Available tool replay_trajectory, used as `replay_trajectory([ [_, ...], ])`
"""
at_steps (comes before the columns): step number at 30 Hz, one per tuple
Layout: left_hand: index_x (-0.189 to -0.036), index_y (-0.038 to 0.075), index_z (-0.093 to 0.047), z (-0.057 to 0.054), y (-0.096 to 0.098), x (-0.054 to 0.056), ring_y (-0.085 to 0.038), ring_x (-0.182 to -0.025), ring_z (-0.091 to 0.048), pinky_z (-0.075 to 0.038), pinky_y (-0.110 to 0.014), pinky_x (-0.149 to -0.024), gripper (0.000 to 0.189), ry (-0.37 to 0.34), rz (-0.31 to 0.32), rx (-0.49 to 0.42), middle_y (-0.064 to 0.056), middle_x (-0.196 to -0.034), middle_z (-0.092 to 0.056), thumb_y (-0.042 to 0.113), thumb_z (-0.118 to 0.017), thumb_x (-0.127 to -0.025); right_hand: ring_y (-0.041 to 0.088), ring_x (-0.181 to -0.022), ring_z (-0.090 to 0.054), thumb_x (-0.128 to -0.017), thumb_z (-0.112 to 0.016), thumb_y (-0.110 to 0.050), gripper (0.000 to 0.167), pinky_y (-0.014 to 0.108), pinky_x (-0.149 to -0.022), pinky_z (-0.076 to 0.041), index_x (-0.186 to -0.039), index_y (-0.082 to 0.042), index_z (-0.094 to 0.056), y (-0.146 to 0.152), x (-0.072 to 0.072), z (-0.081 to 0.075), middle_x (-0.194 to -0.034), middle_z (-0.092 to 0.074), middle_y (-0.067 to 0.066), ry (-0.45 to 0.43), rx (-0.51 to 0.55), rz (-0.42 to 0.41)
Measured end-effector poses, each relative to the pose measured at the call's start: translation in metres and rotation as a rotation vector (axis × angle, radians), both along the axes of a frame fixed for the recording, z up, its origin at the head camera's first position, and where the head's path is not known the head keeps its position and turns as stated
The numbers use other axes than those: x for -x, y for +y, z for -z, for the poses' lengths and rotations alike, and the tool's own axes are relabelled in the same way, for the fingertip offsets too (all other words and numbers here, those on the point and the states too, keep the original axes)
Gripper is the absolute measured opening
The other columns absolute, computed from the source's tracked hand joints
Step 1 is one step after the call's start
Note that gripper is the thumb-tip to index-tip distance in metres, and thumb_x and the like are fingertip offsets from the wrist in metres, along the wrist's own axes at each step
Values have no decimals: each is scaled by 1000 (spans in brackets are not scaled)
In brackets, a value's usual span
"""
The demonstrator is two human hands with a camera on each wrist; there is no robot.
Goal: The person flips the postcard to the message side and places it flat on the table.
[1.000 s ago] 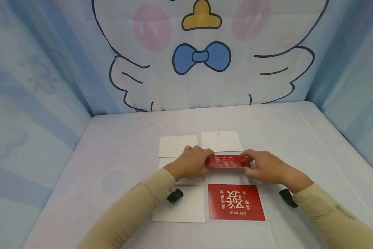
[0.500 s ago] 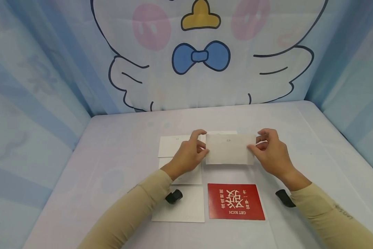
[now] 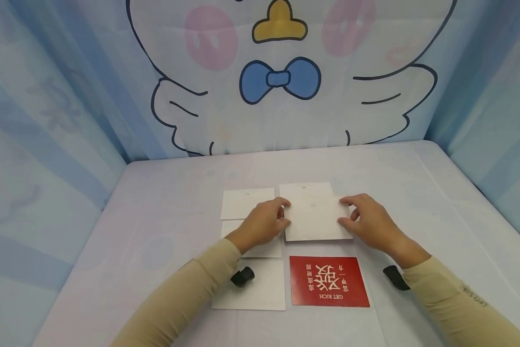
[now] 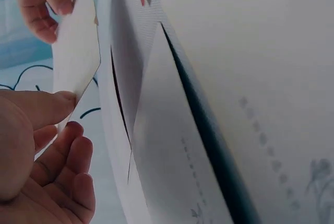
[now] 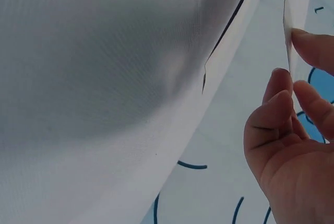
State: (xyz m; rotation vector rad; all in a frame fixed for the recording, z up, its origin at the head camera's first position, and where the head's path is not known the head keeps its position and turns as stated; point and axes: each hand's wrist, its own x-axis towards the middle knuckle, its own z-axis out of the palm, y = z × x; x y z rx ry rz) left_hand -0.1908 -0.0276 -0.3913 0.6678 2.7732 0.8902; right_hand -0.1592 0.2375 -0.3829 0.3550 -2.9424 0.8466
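Observation:
Both hands hold one card [image 3: 317, 221] by its two short sides, its white face up and a small faint mark near its far edge. It is lifted above the table, apart from it in the left wrist view. My left hand [image 3: 264, 222] pinches the left side between thumb and fingers, and my right hand [image 3: 371, 225] pinches the right side. Beyond it lies another white card [image 3: 305, 189], partly covered by the held one. Nearer me lies a red card [image 3: 329, 281] with white characters and "GET RICH", upside down to me.
A column of white cards lies to the left: a far card [image 3: 244, 205], a middle card [image 3: 264, 249] partly under my left hand, and a near card [image 3: 260, 294]. Black pieces [image 3: 243, 276] sit at both wrists. A printed curtain [image 3: 281, 120] stands behind the table [image 3: 177, 193].
The held card showed its red "MONEY" face a second ago. Both hands have flipped it white side up, and since half a second ago they have lowered it toward me.

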Motion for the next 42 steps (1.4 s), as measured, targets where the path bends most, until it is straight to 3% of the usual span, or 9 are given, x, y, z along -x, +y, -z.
replay_trajectory([
  [4, -130, 8, -61, 3, 2, -1, -14, -83, -56, -49, -28, -78, 42, 10, 16, 112, 3, -92, -62, 20, -74, -93, 26, -84, -55, -88, -76, -12, 54, 33, -64, -51, -134, 7, -54, -1, 1, 3, -122, -52, 26, -65, -32, -35],
  [12, -130, 11, -63, 5, 6, -5, -17, -92, -57, -48, -31, -83, 42, 46, 62, 226, 3, -90, -63, 23, -75, -92, 21, -77, -52, -86, -78, -11, 57, 31, -63, -50, -133, 10, -53, -3, 0, 7, -113, -53, 25, -157, -61, -56],
  [20, -128, 11, -64, 4, 9, -9, -21, -101, -60, -49, -35, -89, 42, 88, 96, 312, -4, -110, -69, 26, -76, -91, 19, -75, -52, -85, -78, -10, 57, 31, -64, -49, -132, 11, -53, -4, 1, 12, -110, -54, 23, -196, -97, -73],
  [30, -130, 13, -64, 7, 10, -8, -21, -104, -60, -48, -36, -94, 44, 65, 121, 363, -3, -119, -68, 28, -75, -91, 21, -78, -52, -85, -78, -11, 59, 33, -67, -49, -133, 11, -53, -5, 1, 11, -106, -54, 21, -229, -118, -83],
  [36, -130, 13, -64, 6, 10, -8, -22, -105, -60, -47, -37, -94, 44, 67, 135, 370, -3, -119, -68, 28, -77, -90, 21, -78, -52, -84, -78, -11, 59, 34, -67, -48, -133, 11, -53, -5, 0, 11, -100, -54, 17, -235, -127, -87],
  [42, -129, 16, -65, 5, 11, -9, -20, -100, -59, -47, -38, -90, 44, 99, 146, 420, -1, -114, -69, 30, -78, -89, 21, -79, -52, -85, -77, -11, 59, 33, -68, -49, -134, 11, -53, -5, -1, 12, -106, -54, 20, -239, -132, -99],
])
